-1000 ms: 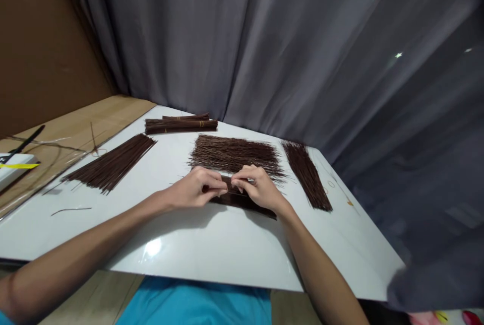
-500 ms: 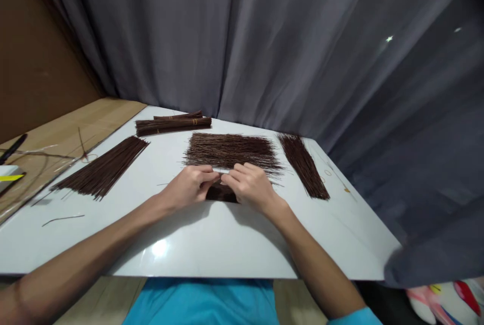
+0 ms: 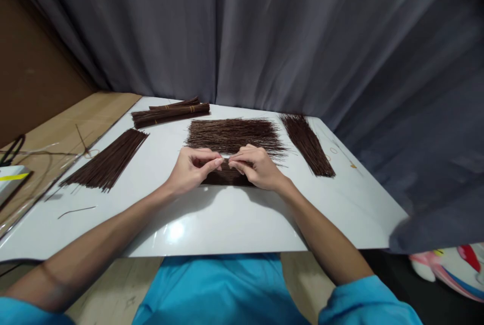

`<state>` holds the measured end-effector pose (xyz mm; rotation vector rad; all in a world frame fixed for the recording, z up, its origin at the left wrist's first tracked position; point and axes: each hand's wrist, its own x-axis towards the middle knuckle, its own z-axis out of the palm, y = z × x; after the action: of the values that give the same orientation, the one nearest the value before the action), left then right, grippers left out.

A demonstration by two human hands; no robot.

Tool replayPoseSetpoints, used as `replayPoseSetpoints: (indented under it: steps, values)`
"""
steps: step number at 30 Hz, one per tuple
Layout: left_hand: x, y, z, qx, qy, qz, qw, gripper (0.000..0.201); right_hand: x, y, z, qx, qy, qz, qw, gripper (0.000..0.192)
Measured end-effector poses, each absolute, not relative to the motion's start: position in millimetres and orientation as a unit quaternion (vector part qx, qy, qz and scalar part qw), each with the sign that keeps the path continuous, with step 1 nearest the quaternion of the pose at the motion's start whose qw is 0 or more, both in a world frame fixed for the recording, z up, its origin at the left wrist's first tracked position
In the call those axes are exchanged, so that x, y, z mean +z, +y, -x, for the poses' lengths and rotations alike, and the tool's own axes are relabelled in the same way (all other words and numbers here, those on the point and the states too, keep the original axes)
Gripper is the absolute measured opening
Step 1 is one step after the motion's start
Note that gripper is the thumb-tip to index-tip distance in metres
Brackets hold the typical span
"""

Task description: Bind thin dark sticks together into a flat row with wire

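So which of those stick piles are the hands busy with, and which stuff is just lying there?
In use:
- left hand and right hand, fingertips pinched together
- small dark stick bundle under them

Just lying about:
- wide loose stick pile
- fanned pile on the left
- pile on the right
- tied bundles at the back
- single stray stick

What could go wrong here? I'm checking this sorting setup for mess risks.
The small bundle sits under both hands, left hand and right hand, right beside the loose pile; a slip could mix the sticks. The right pile lies near the table edge and could get knocked off.
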<state>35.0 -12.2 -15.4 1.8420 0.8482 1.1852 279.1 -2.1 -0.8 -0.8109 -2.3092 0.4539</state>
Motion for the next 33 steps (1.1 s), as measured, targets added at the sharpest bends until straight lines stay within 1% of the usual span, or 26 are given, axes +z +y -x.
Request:
replayPoseSetpoints:
  steps: [5, 9, 11, 14, 18, 20, 24, 27, 33]
  values:
    - [-21, -6, -36, 0.444, 0.396, -0.695, 0.403, 0.027, -10, -5, -274, 0.137, -0.869, 0.365, 0.306, 0.021]
    - [-23, -2, -34, 0.401, 0.395, -0.704, 0.434, 0.031, -13, -6, -273, 0.108, -0.873, 0.381, 0.286, 0.02]
    - [-24, 0, -32, 0.388, 0.391, -0.713, 0.434, 0.031, -14, -8, -271, 0.093, -0.875, 0.387, 0.275, 0.02]
    - [-22, 0, -32, 0.382, 0.387, -0.745, 0.386, 0.032, -15, -11, -267, 0.066, -0.879, 0.396, 0.256, 0.019]
    - [-20, -4, -33, 0.373, 0.41, -0.793, 0.253, 0.033, -16, -15, -262, 0.011, -0.886, 0.397, 0.242, 0.024]
    - [-22, -5, -34, 0.362, 0.412, -0.81, 0.207, 0.03, -17, -17, -260, -0.018, -0.89, 0.393, 0.23, 0.027]
    - [-32, -4, -35, 0.338, 0.4, -0.831, 0.188, 0.023, -19, -17, -258, -0.067, -0.901, 0.374, 0.209, 0.029]
    - [-37, -4, -36, 0.334, 0.39, -0.839, 0.179, 0.023, -21, -15, -260, -0.112, -0.9, 0.367, 0.208, 0.026]
    - [-28, -8, -39, 0.326, 0.391, -0.843, 0.173, 0.028, -26, -7, -268, -0.223, -0.875, 0.339, 0.263, 0.025]
